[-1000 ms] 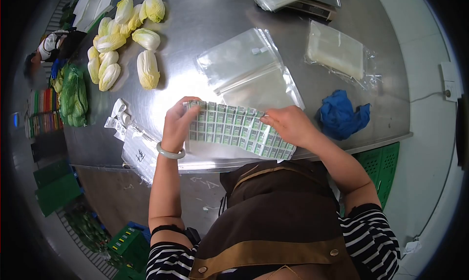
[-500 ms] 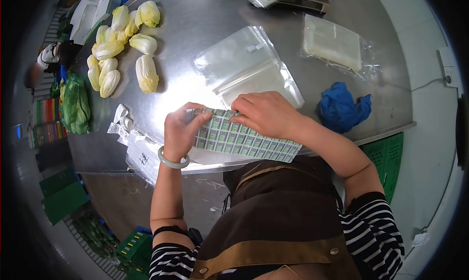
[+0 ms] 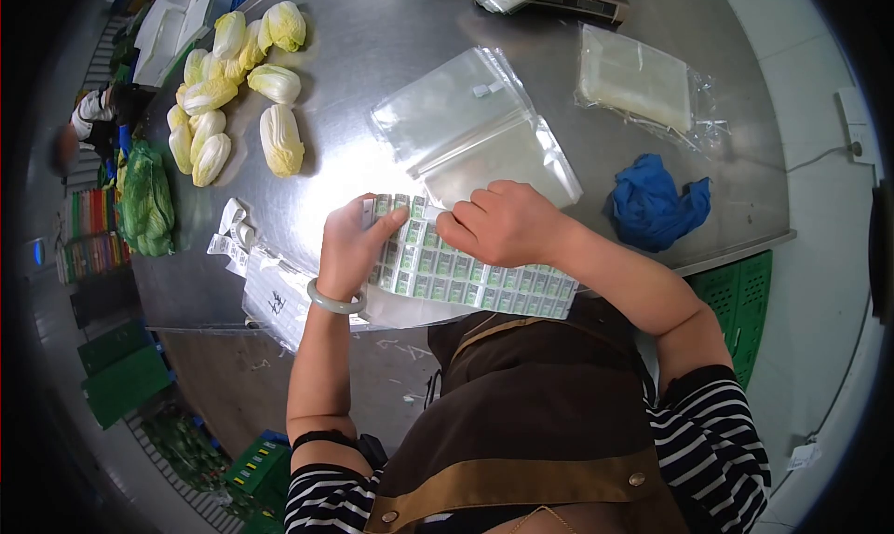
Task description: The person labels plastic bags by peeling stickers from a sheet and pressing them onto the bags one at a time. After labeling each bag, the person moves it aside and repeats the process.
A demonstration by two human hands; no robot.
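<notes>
My left hand (image 3: 346,247) grips a sheet of small green-and-white labels (image 3: 447,271) by its left end, thumb on the printed face. Over the sheet's upper edge, my right hand (image 3: 507,225) is closed in a pinch. A blank pale patch shows at its fingertips; whether a single label is between them is hidden. Just beyond the hands, clear plastic bags (image 3: 466,115) lie overlapping on the metal table (image 3: 372,31).
Several pale yellow napa cabbages (image 3: 281,141) lie at the back left. A wrapped stack of clear bags (image 3: 638,78) and a crumpled blue plastic piece (image 3: 656,203) are on the right. White paper strips (image 3: 233,227) lie left. A person (image 3: 93,115) is at far left.
The sheet has tilted and shifted slightly toward me. A blank patch now shows at its upper edge beside my right fingers, which are more tightly curled.
</notes>
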